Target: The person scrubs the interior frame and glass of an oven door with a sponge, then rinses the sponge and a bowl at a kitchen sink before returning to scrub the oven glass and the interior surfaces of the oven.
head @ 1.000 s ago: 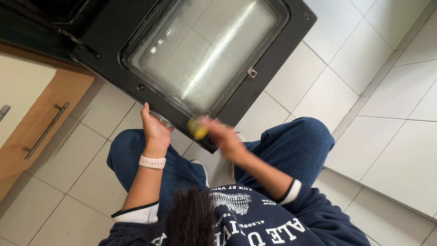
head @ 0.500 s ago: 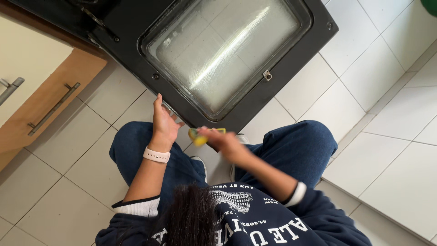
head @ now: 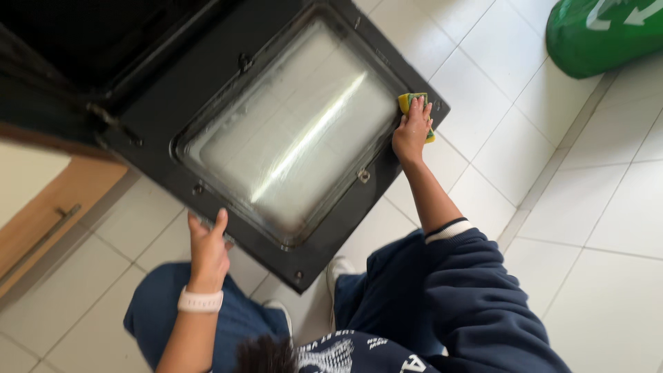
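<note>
I am kneeling in front of the open oven door (head: pixel 207 103), which is lying flat and low over the white tiled floor (head: pixel 594 207), and I am taking that door as my landmark. My right hand (head: pixel 411 128) is reaching out to the door's far corner, and its fingers (head: pixel 416 109) are pressing flat and spread on a yellow and green sponge (head: pixel 409 101) that is sitting right on the black frame at that corner, just beside the glass pane (head: pixel 297 131). My left hand (head: pixel 207 252) is resting at the door's near edge, fingers apart and loosely curled against the rim, gripping nothing that I can make out. The glass is looking hazy and streaked, with a bright band of light running across it. I am judging that I am in the scrubbing stage, working the frame at the corner while the pane is waiting. The next move, as I am reading it, is calling for firm, even pressure and a steady pull of the sponge along the frame toward the pane, with my left hand bracing the door so it is not bouncing. Beyond the door's far corner a green bag (head: pixel 601 31) is sitting on the floor, and a wooden cabinet front (head: pixel 48 214) with a bar handle is standing beside the door's hinge side.
</note>
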